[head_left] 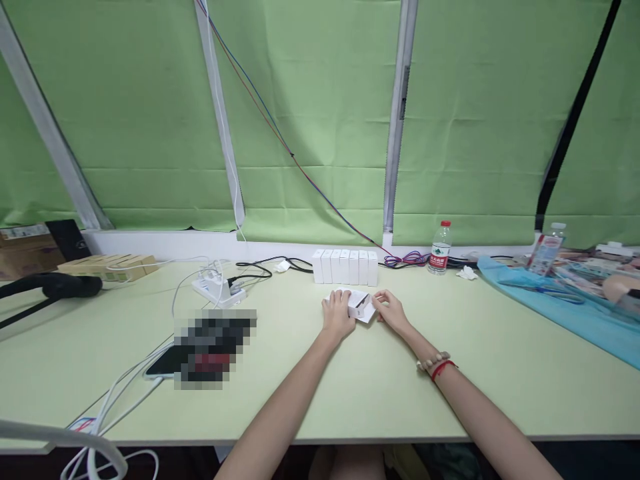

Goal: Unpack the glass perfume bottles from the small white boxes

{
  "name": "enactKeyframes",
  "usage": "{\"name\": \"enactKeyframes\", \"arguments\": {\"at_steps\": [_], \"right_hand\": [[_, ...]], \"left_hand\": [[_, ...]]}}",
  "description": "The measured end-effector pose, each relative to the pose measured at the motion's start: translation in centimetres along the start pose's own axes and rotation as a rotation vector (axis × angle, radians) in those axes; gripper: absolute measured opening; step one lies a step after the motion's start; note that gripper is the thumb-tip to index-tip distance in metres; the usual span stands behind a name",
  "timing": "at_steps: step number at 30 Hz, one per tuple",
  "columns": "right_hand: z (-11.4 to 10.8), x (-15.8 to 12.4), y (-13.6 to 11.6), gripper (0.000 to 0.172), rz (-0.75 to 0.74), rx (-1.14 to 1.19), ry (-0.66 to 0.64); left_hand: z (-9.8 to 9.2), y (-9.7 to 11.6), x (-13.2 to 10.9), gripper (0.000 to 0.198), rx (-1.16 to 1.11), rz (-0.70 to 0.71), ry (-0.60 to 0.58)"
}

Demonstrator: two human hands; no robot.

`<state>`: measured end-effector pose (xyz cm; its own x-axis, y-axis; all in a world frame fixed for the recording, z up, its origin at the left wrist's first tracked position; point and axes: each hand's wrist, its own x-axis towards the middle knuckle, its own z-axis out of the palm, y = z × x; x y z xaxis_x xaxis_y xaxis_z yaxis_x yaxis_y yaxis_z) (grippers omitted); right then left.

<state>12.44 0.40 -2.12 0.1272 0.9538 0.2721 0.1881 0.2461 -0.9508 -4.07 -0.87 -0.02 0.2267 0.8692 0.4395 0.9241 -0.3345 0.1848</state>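
both hands on small white carton [361,305], mid-table

carton lies on the pale green table [450,387], just in front of the row of white boxes [345,267], not touching it. long axis roughly left-right, right end slightly nearer the person; dark opening faces right. left hand [337,313] curled over its left end, right hand [391,310] pinching the right end and flap. water bottle [439,248] well off right.

We see a small white carton [361,305] with its flaps spread open and a dark gap showing on its upper side. It lies slightly tilted, just in front of the row of white boxes [345,267].
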Motion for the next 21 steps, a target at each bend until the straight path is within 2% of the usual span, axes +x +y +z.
{"name": "enactKeyframes", "arguments": {"at_steps": [3,7,10,17,21], "right_hand": [[-0.3,0.0,-0.1,0.027,-0.031,-0.090,0.021],[-0.3,-0.2,-0.3,0.014,-0.206,-0.333,0.078],[-0.2,-0.4,-0.7,0.015,-0.271,-0.473,0.115],[0.2,-1.1,-2.0,0.021,-0.380,-0.478,0.021],[0.4,-1.6,-2.6,0.019,-0.360,-0.502,0.020]], "left_hand": [[0.1,0.0,0.0,0.053,0.006,0.008,-0.006],[0.2,0.0,0.0,0.051,0.012,0.012,-0.006],[0.3,0.0,0.0,0.050,0.015,0.012,0.000],[0.4,0.0,0.0,0.051,0.035,0.021,0.006],[0.3,0.0,0.0,0.050,0.038,0.019,-0.002]]}}
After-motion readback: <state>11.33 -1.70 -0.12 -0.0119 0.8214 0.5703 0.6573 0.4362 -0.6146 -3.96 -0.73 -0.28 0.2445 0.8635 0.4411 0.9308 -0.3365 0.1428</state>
